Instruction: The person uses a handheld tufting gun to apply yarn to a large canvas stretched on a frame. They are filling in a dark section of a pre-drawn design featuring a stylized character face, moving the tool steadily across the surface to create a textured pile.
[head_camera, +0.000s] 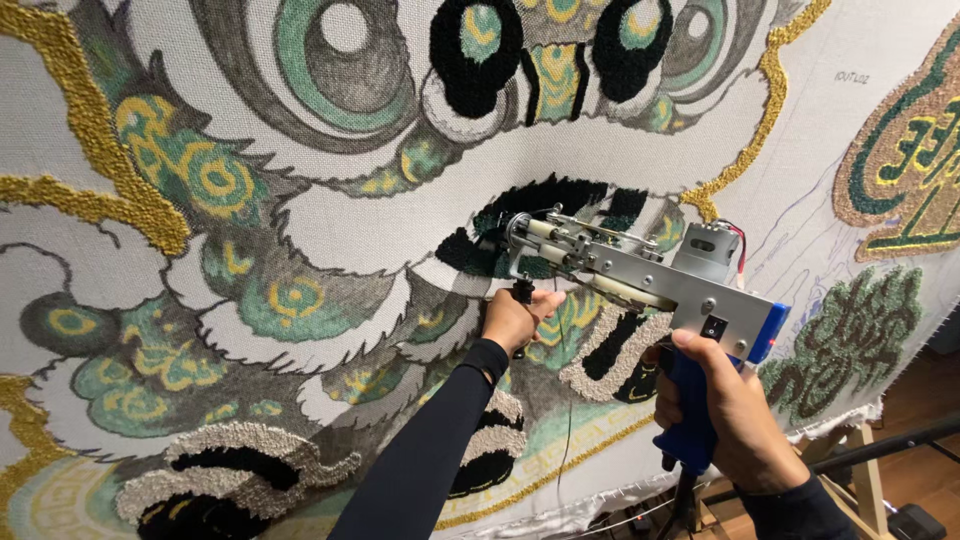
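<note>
A silver tufting gun (640, 272) with a blue grip is pressed nose-first against a large stretched tufting cloth (330, 215). My right hand (725, 415) is closed around the blue handle at the lower right. My left hand (515, 318) grips the black front handle under the gun's nose. The gun's tip sits at a patch of black tufted yarn (545, 200) near the centre of the printed green, gold, grey and black lion-face design. Both arms wear dark sleeves. A thin black yarn strand (566, 430) hangs down from the gun.
Finished gold yarn outlines (100, 190) run along the left and upper right of the cloth. A tufted green motif (850, 340) lies right of the gun. A wooden frame leg (865, 470) and a dark bar stand at the lower right over a wooden floor.
</note>
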